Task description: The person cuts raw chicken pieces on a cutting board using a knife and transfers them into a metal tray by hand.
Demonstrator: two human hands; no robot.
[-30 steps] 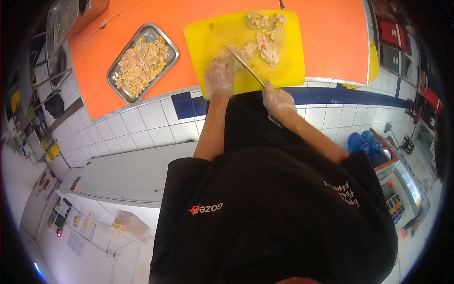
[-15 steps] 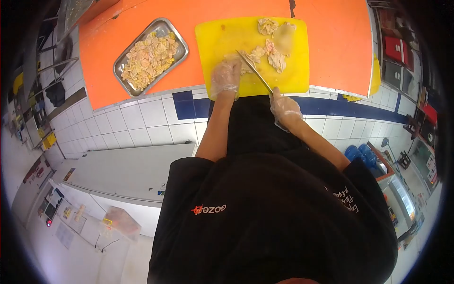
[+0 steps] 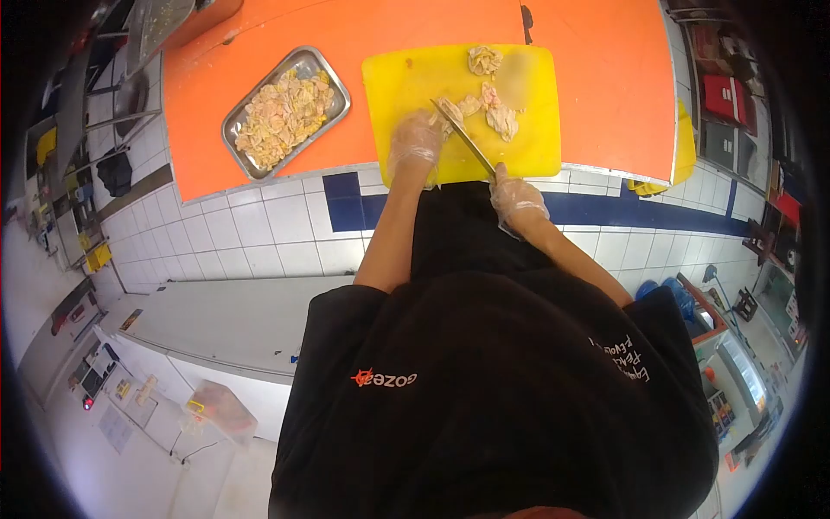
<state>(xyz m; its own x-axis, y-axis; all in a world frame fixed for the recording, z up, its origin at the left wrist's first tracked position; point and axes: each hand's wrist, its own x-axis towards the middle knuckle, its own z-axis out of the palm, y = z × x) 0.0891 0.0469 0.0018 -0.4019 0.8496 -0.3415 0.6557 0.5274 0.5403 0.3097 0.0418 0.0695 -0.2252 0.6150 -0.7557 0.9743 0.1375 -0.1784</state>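
A yellow cutting board (image 3: 536, 147) lies at the edge of an orange table. My right hand (image 3: 519, 203), in a clear plastic glove, grips the handle of a long knife (image 3: 468, 143). Its blade points up and left, with the tip over a pale piece of meat (image 3: 448, 114) that looks like cooked chicken. At the left of this piece, my gloved left hand (image 3: 415, 143) has its fingers curled in and pressed against it, their tips partly hidden. More pieces of chicken (image 3: 501, 124) rest on the right half of the board, and one clump (image 3: 484, 60) sits near its far edge.
To the left, a metal tray (image 3: 339, 111) holds many small cut pieces (image 3: 285, 119) on the orange table (image 3: 605, 86). Another metal container (image 3: 160, 30) is at the far left corner. Something yellow (image 3: 683, 147) hangs by the table's right end. A white chest (image 3: 225, 320) stands behind on the left.
The whole view has shifted slightly, with the tray and board appearing a little lower. My left hand and the knife stay at the same piece of meat, with only small movement.
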